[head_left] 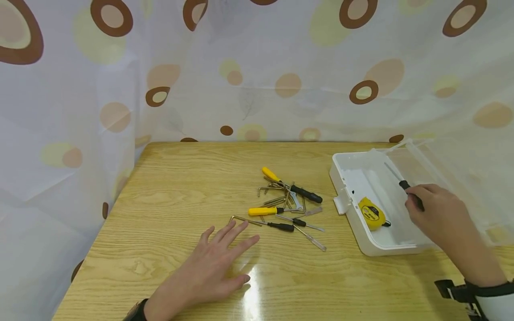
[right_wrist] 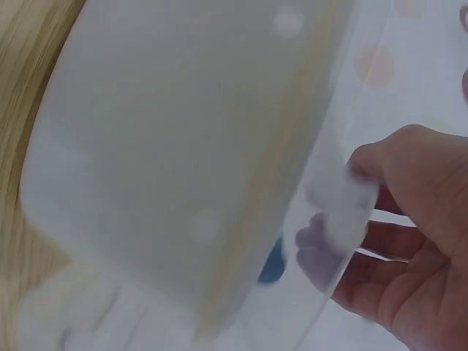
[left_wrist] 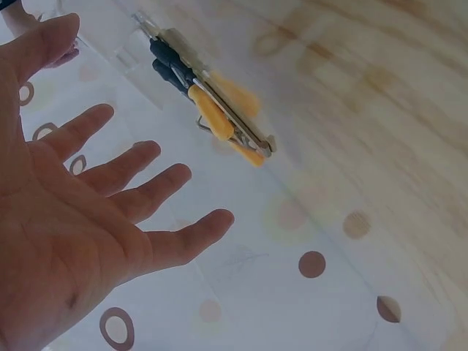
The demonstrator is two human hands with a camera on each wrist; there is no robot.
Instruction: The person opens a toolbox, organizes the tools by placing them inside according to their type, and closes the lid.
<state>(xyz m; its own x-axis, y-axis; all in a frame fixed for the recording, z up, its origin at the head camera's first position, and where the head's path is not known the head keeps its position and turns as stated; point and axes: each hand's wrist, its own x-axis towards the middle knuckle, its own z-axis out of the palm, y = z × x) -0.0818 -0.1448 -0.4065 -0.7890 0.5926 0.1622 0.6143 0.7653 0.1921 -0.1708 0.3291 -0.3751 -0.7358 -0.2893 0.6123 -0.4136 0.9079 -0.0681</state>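
Head: scrdrvr (head_left: pixel 404 183) over box (head_left: pixel 361 235), tape meas. (head_left: pixel 371 214) inside.

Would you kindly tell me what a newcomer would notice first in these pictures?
Probably the bright yellow tape measure inside the open white box. Over the box, the right hand holds a black-handled screwdriver. A heap of tools lies on the table left of the box.

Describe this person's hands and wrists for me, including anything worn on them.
The left hand is bare, with a black band at the wrist, partly cut off by the frame. The right hand is bare too; its wrist carries a black strap with a dark fitting, and what looks like a white sleeve behind.
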